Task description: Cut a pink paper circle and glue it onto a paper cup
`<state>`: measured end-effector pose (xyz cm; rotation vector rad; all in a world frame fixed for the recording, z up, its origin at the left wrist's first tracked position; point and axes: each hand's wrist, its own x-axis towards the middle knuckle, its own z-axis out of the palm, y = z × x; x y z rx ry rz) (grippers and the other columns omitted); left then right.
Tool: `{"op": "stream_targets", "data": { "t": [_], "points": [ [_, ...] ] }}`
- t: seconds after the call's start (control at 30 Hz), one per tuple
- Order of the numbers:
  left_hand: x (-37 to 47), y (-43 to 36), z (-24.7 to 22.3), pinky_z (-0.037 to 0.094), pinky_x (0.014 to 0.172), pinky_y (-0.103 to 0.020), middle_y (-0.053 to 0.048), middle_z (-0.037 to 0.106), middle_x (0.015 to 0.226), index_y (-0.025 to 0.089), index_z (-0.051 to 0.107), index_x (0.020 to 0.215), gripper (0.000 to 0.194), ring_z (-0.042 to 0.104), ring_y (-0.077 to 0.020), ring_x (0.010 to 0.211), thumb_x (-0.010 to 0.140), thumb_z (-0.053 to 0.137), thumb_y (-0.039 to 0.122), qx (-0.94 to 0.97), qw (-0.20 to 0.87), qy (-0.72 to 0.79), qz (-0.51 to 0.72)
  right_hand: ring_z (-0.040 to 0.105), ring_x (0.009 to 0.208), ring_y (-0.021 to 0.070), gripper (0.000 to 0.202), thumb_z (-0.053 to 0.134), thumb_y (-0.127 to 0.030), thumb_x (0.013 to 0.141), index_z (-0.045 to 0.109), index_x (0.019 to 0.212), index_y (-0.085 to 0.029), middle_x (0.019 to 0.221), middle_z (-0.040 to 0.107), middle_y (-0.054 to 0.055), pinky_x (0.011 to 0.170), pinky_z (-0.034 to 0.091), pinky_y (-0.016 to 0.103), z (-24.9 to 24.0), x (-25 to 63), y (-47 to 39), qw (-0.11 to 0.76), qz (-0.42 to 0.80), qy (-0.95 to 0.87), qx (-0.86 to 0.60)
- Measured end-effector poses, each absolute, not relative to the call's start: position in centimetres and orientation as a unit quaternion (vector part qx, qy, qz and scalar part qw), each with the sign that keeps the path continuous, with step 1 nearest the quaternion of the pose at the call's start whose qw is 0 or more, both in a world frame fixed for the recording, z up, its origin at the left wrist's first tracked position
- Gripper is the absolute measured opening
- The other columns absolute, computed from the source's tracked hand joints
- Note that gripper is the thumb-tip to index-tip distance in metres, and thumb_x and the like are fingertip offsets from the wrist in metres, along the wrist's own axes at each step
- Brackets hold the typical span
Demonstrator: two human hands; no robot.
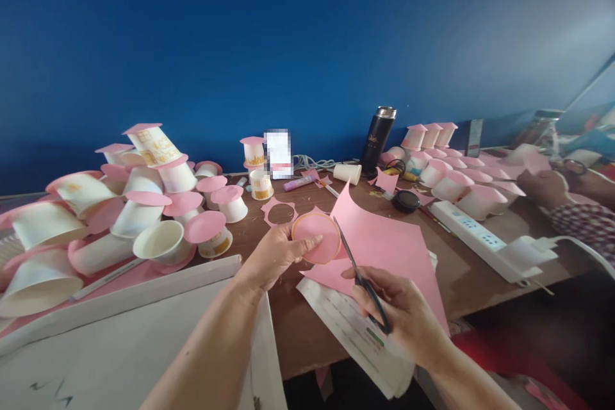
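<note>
My left hand [276, 253] pinches a pink paper circle [319, 230] with a yellow-orange outline, thumb on top. In my right hand [394, 307] are black-handled scissors [355, 256], whose blades point up and left beside the circle's right edge. Below and to the right of the circle spreads a large pink paper sheet [394, 246] with its far corner curled up. Printed white sheets [346, 314] lie partly under it. Just beyond my left hand rests a pink paper scrap [270, 206] with a round hole cut in it.
Paper cups with pink paper discs [144, 182] are heaped at left, behind a white box [158, 346]. A black thermos [378, 138] stands at the back. More pink-topped cups [449, 182], a white power strip [473, 237] and another person's hands [548, 189] are at right.
</note>
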<state>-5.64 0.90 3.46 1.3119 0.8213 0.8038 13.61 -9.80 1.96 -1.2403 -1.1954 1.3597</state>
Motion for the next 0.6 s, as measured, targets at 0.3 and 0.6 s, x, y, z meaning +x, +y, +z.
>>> {"op": "stream_targets", "data": {
  "t": [0.3, 0.6],
  "points": [
    [-5.66, 0.81, 3.7, 0.032, 0.056, -0.022, -0.003, 0.06, 0.075, 0.013, 0.068, 0.087, 0.03, 0.047, -0.0098, 0.064, 0.073, 0.071, 0.04, 0.565, 0.651, 0.365, 0.353, 0.037, 0.05, 0.0072, 0.04, 0.07, -0.044, 0.075, 0.065, 0.102, -0.014, 0.056, 0.048, -0.004, 0.046, 0.029, 0.02, 2.25, 13.83, -9.77, 0.474, 0.538, -0.48, -0.505],
    [-5.6, 1.61, 3.17, 0.033, 0.054, -0.02, 0.001, 0.058, 0.071, 0.015, 0.065, 0.083, 0.026, 0.043, -0.0054, 0.056, 0.07, 0.074, 0.036, 0.455, 0.625, 0.377, 0.51, 0.033, 0.043, 0.0061, 0.05, 0.066, -0.055, 0.072, 0.065, 0.102, -0.015, 0.054, 0.048, -0.004, 0.038, 0.025, 0.019, 2.34, 13.56, -9.48, 0.453, 0.518, -0.459, -0.561]
  ]
}}
